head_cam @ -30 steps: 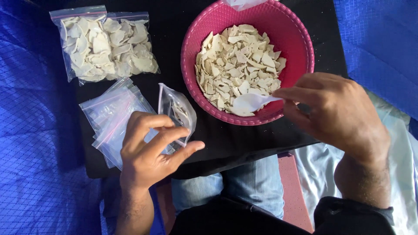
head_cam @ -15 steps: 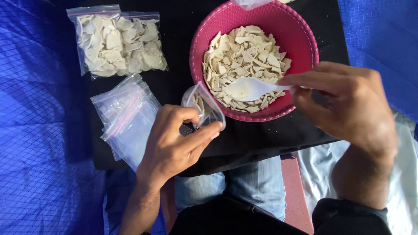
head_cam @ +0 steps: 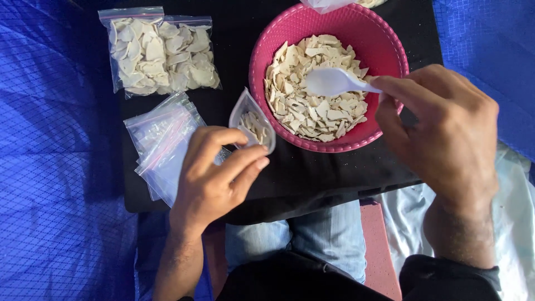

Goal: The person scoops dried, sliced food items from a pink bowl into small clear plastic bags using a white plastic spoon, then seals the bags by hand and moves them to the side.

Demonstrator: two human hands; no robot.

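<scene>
Spoon handle hidden in right hand

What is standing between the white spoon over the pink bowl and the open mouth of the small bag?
Nothing visible. The white spoon hangs over the chips in the pink bowl; between it and the small bag lie only chips and the bowl's rim.

Two filled clear bags and a stack of empty ones lie on black board — blue tarp around.

Black board, pink bowl, bags
</scene>
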